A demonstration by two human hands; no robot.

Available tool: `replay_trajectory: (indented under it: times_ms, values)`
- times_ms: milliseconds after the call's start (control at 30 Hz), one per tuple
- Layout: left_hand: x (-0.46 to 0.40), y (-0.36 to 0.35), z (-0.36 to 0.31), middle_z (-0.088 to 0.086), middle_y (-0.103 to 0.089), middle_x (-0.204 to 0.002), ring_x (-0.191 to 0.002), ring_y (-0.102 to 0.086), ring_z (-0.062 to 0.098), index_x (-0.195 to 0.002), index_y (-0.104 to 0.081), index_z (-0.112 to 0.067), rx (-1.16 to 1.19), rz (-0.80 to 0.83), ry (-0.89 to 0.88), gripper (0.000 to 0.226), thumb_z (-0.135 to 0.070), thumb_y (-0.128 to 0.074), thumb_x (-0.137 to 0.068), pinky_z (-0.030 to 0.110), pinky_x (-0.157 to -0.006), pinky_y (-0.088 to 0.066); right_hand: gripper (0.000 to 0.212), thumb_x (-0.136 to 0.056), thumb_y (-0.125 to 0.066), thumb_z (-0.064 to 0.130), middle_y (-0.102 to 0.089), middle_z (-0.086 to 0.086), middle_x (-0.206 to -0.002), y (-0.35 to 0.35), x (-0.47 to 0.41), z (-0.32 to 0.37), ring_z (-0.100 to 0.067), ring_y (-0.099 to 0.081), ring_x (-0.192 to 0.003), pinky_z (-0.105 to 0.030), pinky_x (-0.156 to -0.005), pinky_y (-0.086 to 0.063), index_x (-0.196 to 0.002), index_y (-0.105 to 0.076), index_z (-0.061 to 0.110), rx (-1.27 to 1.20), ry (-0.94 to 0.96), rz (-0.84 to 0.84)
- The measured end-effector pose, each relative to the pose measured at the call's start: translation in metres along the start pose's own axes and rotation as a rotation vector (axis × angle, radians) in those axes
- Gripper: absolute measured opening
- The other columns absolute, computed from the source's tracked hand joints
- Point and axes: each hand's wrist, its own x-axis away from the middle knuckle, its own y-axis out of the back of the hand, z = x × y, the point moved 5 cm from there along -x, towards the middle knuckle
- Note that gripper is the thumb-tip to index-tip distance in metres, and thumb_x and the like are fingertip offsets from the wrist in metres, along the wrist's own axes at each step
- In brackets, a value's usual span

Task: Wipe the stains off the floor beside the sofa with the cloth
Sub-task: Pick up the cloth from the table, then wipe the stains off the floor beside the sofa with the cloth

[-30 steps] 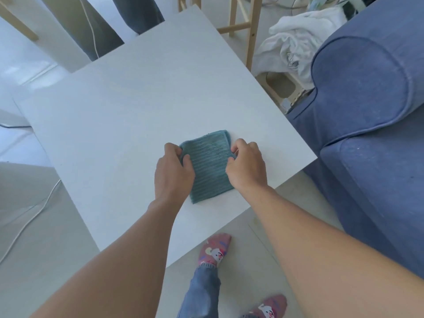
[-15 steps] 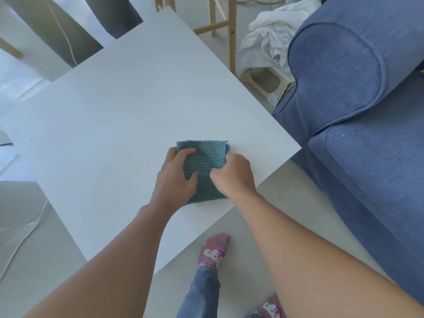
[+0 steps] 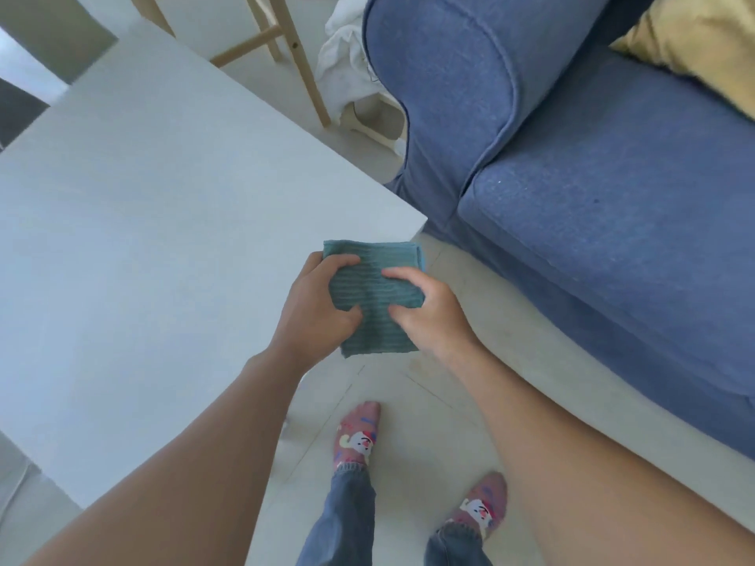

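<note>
Head view: both my left hand [image 3: 316,310] and right hand [image 3: 429,316] have fingers pinched on the folded cloth [image 3: 374,296] at tabletop [image 3: 163,239] corner, five o'clock; a loose fold could open before reaching the floor [image 3: 416,422] stains

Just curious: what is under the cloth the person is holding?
Under the cloth, held by the left hand and right hand, are the table corner and pale floor; whatever it covers stays hidden.

We see soft, even daylight; no hard shadows fall around our hands. Wide-angle bending stretches our forearms at the bottom edge, and the far corners blur slightly.
</note>
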Motion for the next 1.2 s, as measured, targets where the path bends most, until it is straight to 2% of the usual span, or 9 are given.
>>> replay_trajectory:
  times_ms: [67, 200, 367, 533, 667, 833, 1033, 1133, 1200]
  values:
    - [-0.002, -0.023, -0.013, -0.009, -0.046, -0.121, -0.099, -0.050, -0.009, -0.133, -0.054, -0.022, -0.018, 0.077, -0.030, 0.064, 0.000, -0.069, -0.075, 0.006, -0.075, -0.043, 0.052, -0.081, -0.064, -0.001, -0.069, 0.007, -0.118, 0.023, 0.003, -0.019, -0.010, -0.066, -0.101, -0.009, -0.070, -0.047, -0.118, -0.068, 0.035, 0.002, -0.057, -0.004]
    - [-0.002, -0.078, -0.037, -0.009, -0.041, -0.125, -0.099, -0.049, 0.006, -0.136, -0.050, -0.021, -0.078, 0.271, -0.070, 0.070, 0.004, -0.071, -0.074, -0.002, -0.072, -0.039, 0.060, -0.079, -0.064, -0.004, -0.069, 0.000, -0.117, 0.065, 0.019, -0.063, -0.012, -0.067, -0.095, -0.007, -0.064, -0.046, -0.124, -0.066, 0.035, -0.040, -0.139, -0.090]
    - [-0.005, -0.162, -0.047, -0.006, -0.036, -0.144, -0.119, -0.046, 0.013, -0.144, -0.045, -0.019, -0.218, 0.486, -0.139, 0.079, -0.002, -0.077, -0.075, 0.019, -0.093, -0.040, 0.055, -0.089, -0.058, 0.003, -0.055, 0.000, -0.124, 0.103, 0.043, -0.132, -0.018, -0.057, -0.113, -0.027, -0.091, -0.049, -0.139, -0.056, 0.026, 0.090, -0.194, -0.177]
    - [-0.038, -0.276, -0.011, -0.006, -0.031, -0.146, -0.115, -0.045, 0.012, -0.149, -0.038, -0.017, -0.325, 0.617, -0.227, 0.084, -0.003, -0.077, -0.076, 0.017, -0.092, -0.038, 0.056, -0.094, -0.052, 0.007, -0.045, -0.002, -0.132, 0.128, 0.014, -0.222, -0.018, -0.052, -0.108, -0.036, -0.095, -0.052, -0.147, -0.046, 0.023, 0.202, -0.238, -0.279]
    - [-0.081, -0.388, 0.032, 0.005, -0.034, -0.142, -0.112, -0.049, 0.018, -0.145, -0.042, -0.011, -0.389, 0.665, -0.352, 0.080, -0.001, -0.077, -0.074, 0.007, -0.087, -0.031, 0.060, -0.091, -0.051, 0.004, -0.042, -0.009, -0.140, 0.149, -0.041, -0.323, -0.029, -0.054, -0.122, -0.035, -0.102, -0.048, -0.149, -0.044, 0.018, 0.268, -0.275, -0.320]
    - [-0.129, -0.513, 0.075, 0.004, -0.035, -0.138, -0.116, -0.051, 0.022, -0.143, -0.043, -0.012, -0.437, 0.726, -0.468, 0.077, -0.003, -0.076, -0.074, 0.019, -0.097, -0.042, 0.063, -0.090, -0.052, 0.005, -0.039, -0.012, -0.146, 0.178, -0.097, -0.435, -0.032, -0.051, -0.128, -0.037, -0.107, -0.045, -0.150, -0.041, 0.016, 0.279, -0.337, -0.389]
    - [-0.155, -0.608, 0.095, 0.007, -0.035, -0.137, -0.119, -0.048, 0.020, -0.140, -0.048, -0.012, -0.509, 0.748, -0.626, 0.075, -0.008, -0.080, -0.072, 0.006, -0.089, -0.031, 0.070, -0.088, -0.053, 0.003, -0.030, -0.013, -0.157, 0.208, -0.130, -0.524, -0.028, -0.040, -0.142, -0.031, -0.116, -0.035, -0.155, -0.035, 0.013, 0.285, -0.365, -0.429]
    - [-0.166, -0.625, 0.080, 0.004, -0.036, -0.138, -0.123, -0.046, 0.020, -0.132, -0.055, -0.014, -0.554, 0.697, -0.730, 0.070, -0.012, -0.083, -0.068, 0.018, -0.098, -0.040, 0.072, -0.086, -0.053, 0.003, -0.029, -0.013, -0.159, 0.220, -0.137, -0.533, -0.027, -0.036, -0.145, -0.031, -0.118, -0.033, -0.155, -0.035, 0.011, 0.241, -0.348, -0.483]
    - [-0.162, -0.625, 0.072, 0.005, -0.039, -0.136, -0.121, -0.047, 0.022, -0.129, -0.057, -0.015, -0.631, 0.677, -0.745, 0.066, -0.014, -0.083, -0.068, 0.025, -0.101, -0.043, 0.070, -0.082, -0.053, 0.006, -0.038, -0.013, -0.154, 0.219, -0.134, -0.527, -0.028, -0.044, -0.140, -0.032, -0.115, -0.038, -0.151, -0.042, 0.010, 0.200, -0.344, -0.484]
